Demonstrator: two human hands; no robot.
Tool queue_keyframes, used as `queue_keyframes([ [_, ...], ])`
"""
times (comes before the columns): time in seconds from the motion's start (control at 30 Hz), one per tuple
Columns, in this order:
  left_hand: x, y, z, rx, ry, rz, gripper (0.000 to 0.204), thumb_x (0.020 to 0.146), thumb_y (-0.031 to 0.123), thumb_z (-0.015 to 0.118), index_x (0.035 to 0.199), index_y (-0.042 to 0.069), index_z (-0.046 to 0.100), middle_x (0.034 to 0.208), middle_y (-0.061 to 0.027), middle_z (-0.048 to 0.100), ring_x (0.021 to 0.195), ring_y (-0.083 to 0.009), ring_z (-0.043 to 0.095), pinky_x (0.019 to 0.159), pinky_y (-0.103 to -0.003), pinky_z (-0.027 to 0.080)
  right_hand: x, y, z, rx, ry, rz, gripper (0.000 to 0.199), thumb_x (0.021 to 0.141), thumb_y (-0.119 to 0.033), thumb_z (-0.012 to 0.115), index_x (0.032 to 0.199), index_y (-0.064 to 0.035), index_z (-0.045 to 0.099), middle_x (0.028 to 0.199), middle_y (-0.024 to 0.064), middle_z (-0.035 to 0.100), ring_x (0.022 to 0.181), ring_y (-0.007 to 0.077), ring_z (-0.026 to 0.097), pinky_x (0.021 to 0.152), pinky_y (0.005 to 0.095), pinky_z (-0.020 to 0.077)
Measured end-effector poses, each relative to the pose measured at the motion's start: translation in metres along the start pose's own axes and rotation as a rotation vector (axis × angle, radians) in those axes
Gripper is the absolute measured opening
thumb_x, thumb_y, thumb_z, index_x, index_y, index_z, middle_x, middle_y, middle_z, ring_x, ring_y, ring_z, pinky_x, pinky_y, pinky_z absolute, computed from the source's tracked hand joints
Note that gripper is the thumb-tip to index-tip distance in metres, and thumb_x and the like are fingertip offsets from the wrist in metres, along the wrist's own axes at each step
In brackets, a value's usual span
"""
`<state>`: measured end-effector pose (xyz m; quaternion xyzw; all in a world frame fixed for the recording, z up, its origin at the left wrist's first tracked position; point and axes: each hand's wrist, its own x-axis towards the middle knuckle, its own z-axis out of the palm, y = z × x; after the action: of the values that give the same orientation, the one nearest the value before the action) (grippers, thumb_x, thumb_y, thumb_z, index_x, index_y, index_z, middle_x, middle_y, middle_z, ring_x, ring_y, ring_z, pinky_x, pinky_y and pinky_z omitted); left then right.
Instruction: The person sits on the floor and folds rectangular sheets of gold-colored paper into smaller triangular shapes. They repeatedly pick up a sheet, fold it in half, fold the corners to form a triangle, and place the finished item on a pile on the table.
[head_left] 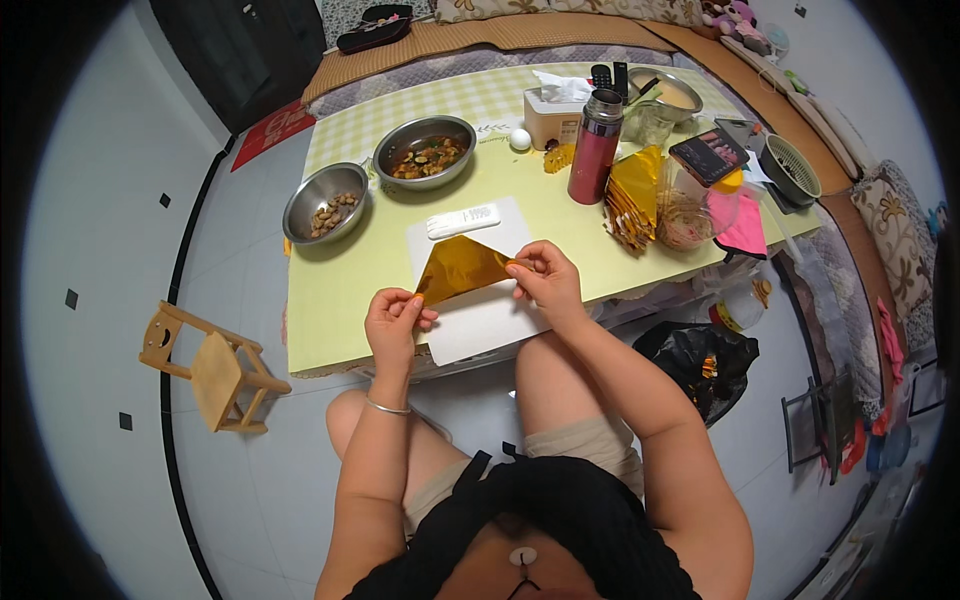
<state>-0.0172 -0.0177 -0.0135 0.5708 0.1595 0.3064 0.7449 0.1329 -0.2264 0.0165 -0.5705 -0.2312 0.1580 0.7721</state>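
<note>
A folded sheet of shiny gold foil paper (462,270) is stretched between my two hands, above the near edge of the table. My left hand (398,315) pinches its lower left corner between thumb and fingers. At the right corner, my right hand (545,280) grips it the same way. Beneath the foil lies a white sheet (480,335) on the table, reaching over its front edge. A long white packet (463,221) rests on the sheet just beyond the foil. To the right stands a bundle of folded gold foil pieces (632,200).
On the table (330,300) stand a bowl of nuts (318,232), a bowl of food (385,175), a tissue box (552,122), a pink flask (594,150) and a propped phone (708,157). A small wooden chair (218,375) is at left; a black bag (690,345) sits at right.
</note>
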Motion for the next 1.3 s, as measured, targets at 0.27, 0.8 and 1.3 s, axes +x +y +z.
queue_keyframes([
  [0.27, 0.006, 0.007, -0.008, -0.119, 0.054, -0.036, 0.009, 0.098, 0.003, 0.063, 0.107, -0.001, 0.063, 0.088, -0.0091, 0.069, 0.073, -0.0180, 0.071, 0.063, -0.025, 0.058, 0.001, 0.025, 0.015, 0.037, 0.010, -0.047, 0.009, 0.097, -0.003, 0.067, 0.105, 0.0006, 0.069, 0.087, 0.0062, 0.071, 0.069, 0.0119, 0.069, 0.061, 0.0225, 0.0560],
  [0.8, -0.008, 0.029, -0.025, 0.104, 0.020, -0.155, 0.026, 0.093, -0.005, 0.068, 0.118, -0.009, 0.068, 0.092, -0.0122, 0.074, 0.080, -0.0202, 0.075, 0.070, -0.025, 0.059, -0.006, 0.006, 0.013, 0.002, -0.114, 0.284, 0.024, 0.099, -0.004, 0.063, 0.121, 0.0065, 0.065, 0.094, 0.0126, 0.073, 0.078, 0.0172, 0.074, 0.065, 0.0237, 0.0609],
  [1.3, -0.020, 0.033, -0.020, 0.157, 0.042, -0.184, 0.007, 0.091, -0.002, 0.070, 0.097, -0.006, 0.070, 0.085, -0.0119, 0.073, 0.072, -0.0165, 0.073, 0.062, -0.024, 0.059, -0.016, 0.000, 0.003, -0.133, -0.148, 0.185, 0.008, 0.098, -0.007, 0.066, 0.097, 0.0008, 0.065, 0.078, 0.0066, 0.070, 0.059, 0.0101, 0.067, 0.053, 0.0214, 0.0527],
])
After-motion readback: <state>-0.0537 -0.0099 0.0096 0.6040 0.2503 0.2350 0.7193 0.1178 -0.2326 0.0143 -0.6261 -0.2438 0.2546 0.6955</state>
